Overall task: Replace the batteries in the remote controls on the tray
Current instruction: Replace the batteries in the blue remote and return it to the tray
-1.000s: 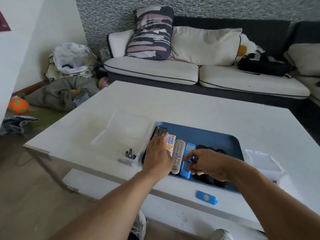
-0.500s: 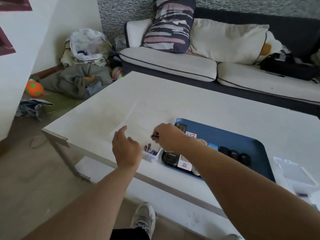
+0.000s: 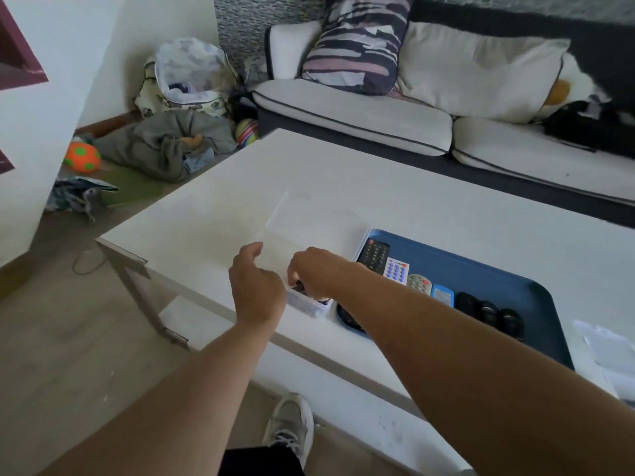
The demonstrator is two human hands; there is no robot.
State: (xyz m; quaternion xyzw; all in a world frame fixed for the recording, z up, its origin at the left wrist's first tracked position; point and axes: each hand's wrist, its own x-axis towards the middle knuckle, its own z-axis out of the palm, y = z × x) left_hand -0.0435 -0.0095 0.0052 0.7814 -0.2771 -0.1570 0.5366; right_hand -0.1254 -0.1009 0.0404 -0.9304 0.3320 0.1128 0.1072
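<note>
Room: white wall at left, patterned grey wall at far side, wood-look floor.

Dark-framed sofa with cream seat cushions (image 3: 357, 111) along the far wall. On it: a striped purple-and-pink pillow (image 3: 357, 42) leaning upright, a large cream pillow (image 3: 477, 70) to its right, and a black bag (image 3: 584, 127) at far right.

Long white rectangular coffee table (image 3: 378, 187) fills mid-scene, its near edge running down to the right.

Floor, far left: a grey heap of clothes (image 3: 165, 146), a patterned fabric bag (image 3: 189, 77) behind it, an orange ball with green spots (image 3: 82, 157) to the left, and a small striped ball (image 3: 246, 132) by the sofa corner. One grey sneaker (image 3: 290, 427) at near centre.

Dark blue rectangular plastic tray (image 3: 481, 269) on the table, right of centre. Remote controls lie side by side in it. From left: black remote (image 3: 374, 253), white remote with blue buttons (image 3: 396, 269), grey remote with coloured buttons (image 3: 420, 283), small light blue remote (image 3: 442, 294), then three black rounded items (image 3: 489, 312). Right forearm crosses over the near left corner of the tray and hides it.

Clear plastic box (image 3: 309, 304) touching the tray's left side; its clear lid (image 3: 309, 218) lies open beyond it. Contents mostly hidden by the hands.

Clear plastic packaging (image 3: 604, 341) on the table right of the tray.

Right hand (image 3: 318, 271): fingers curled down into the clear box. Cannot tell whether they grip anything.

Left hand (image 3: 256, 286): just left of the box, fingers loosely bent, holding nothing.
</note>
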